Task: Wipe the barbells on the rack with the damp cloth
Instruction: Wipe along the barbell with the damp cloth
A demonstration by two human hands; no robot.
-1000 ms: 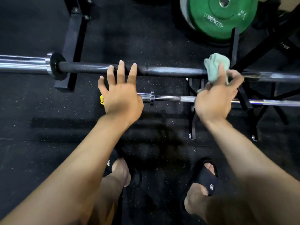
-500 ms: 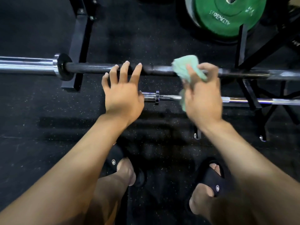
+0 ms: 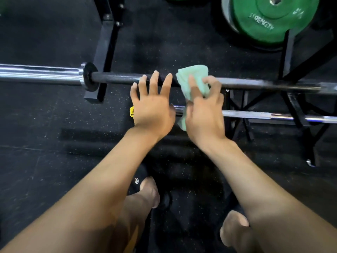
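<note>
Right hand (image 3: pixel 204 115) holds the damp cloth (image 3: pixel 194 80), fingers curled over the pale green wad and pressing it onto the dark shaft of the upper barbell (image 3: pixel 118 78), so the fabric wraps the top and near side of the bar, probably to clean more than one face in a single pass. A loose tail of the cloth hangs below the palm. Left hand (image 3: pixel 152 105) lies open just beside it, fingers straight and spread, their tips resting on the same shaft; it holds nothing and seems placed there to steady the bar against rolling in its cradle while the other hand rubs. The upper barbell runs level across the view, its chrome sleeve (image 3: pixel 40 73) and collar toward the left end, beyond the rack's black upright (image 3: pixel 104 50), the shaft carrying on right past the hands to the rack's far supports. A second, thinner barbell (image 3: pixel 264 115) sits lower and nearer the person on the same rack, partly hidden by both hands; a small yellow object (image 3: pixel 131 111) shows by the left hand, too covered to identify. A green weight plate (image 3: pixel 271 17) leans at the top right. I judge the wiping to be on the upper bar's middle stretch, with the lower bar not yet touched by the cloth.
</note>
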